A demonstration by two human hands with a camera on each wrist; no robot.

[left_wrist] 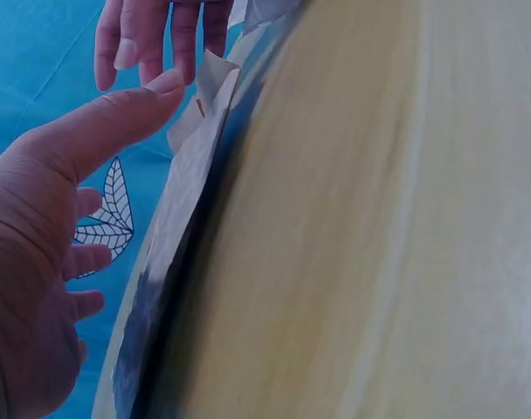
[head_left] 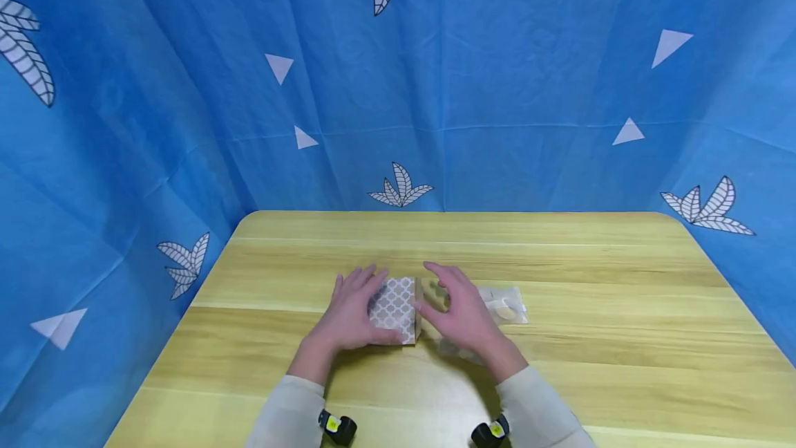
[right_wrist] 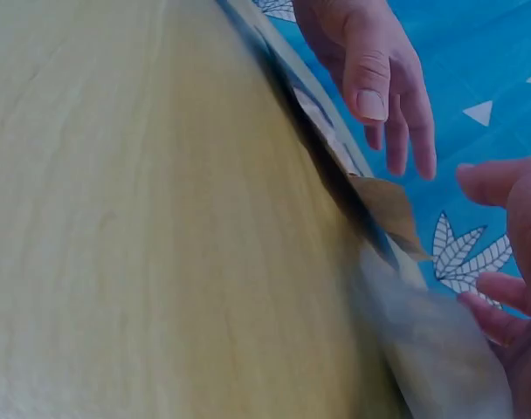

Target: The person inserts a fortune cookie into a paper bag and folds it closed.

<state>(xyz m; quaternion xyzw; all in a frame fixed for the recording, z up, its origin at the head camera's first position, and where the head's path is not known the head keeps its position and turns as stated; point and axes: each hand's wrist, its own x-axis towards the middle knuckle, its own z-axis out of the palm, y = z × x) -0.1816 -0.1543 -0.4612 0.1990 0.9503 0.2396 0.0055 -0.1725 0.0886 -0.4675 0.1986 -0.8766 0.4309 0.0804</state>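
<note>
A flat paper bag [head_left: 395,306] with a white lattice pattern on grey lies on the table, its brown edge facing right. My left hand [head_left: 349,313] rests on the bag's left part with fingers spread and thumb along the near edge. In the left wrist view, that thumb is stretched out beside the bag [left_wrist: 191,166]. My right hand [head_left: 463,313] is at the bag's right end, thumb and fingers apart, with nothing gripped. The right wrist view shows the brown end flap [right_wrist: 389,209] sticking up between the two hands.
A clear packet [head_left: 508,307] with a pale item inside lies right of my right hand. Another clear packet [head_left: 459,351] is partly hidden under the right wrist. The wooden table [head_left: 622,337] ends at a blue curtain [head_left: 528,88] behind.
</note>
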